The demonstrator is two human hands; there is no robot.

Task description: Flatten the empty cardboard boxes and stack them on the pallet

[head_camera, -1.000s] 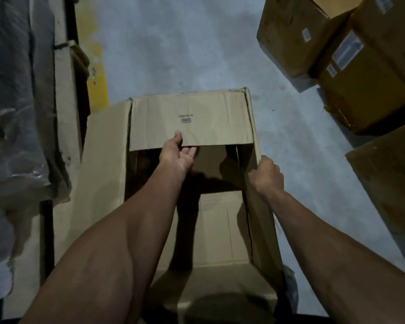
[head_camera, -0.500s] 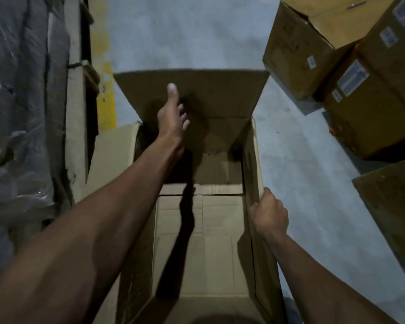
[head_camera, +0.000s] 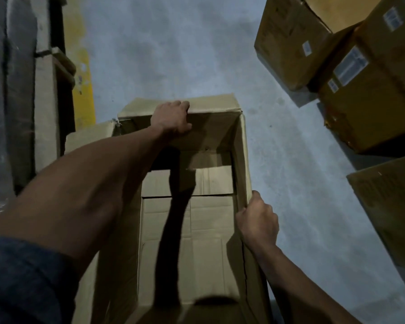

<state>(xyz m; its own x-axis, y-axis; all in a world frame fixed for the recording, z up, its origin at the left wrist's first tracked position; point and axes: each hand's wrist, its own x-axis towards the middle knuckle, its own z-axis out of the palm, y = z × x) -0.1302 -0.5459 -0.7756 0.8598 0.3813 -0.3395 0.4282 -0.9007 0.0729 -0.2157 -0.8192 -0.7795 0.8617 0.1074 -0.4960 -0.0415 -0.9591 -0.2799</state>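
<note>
Open box (head_camera: 192, 242) on floor (head_camera: 178, 54). L hand (head_camera: 172, 119) curled over far flap edge, gripping it. R hand (head_camera: 257, 220) curled tight on right wall edge.

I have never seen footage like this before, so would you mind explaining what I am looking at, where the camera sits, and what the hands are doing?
There is no machine here: these are a person's two bare hands, filmed by one wide-angle camera worn on the head, looking forward and down. That is why both forearms reach in from the bottom of the picture.

In the middle stands an open, empty cardboard box on a grey concrete floor. The left hand grips the far flap, fingers curled over its edge. The right hand grips the top edge of the box's right wall.

At the upper right stand other brown boxes with labels. Along the left edge are upright cardboard sheets and, further left, something grey that I cannot identify, with a yellow stripe on the floor nearby.
</note>
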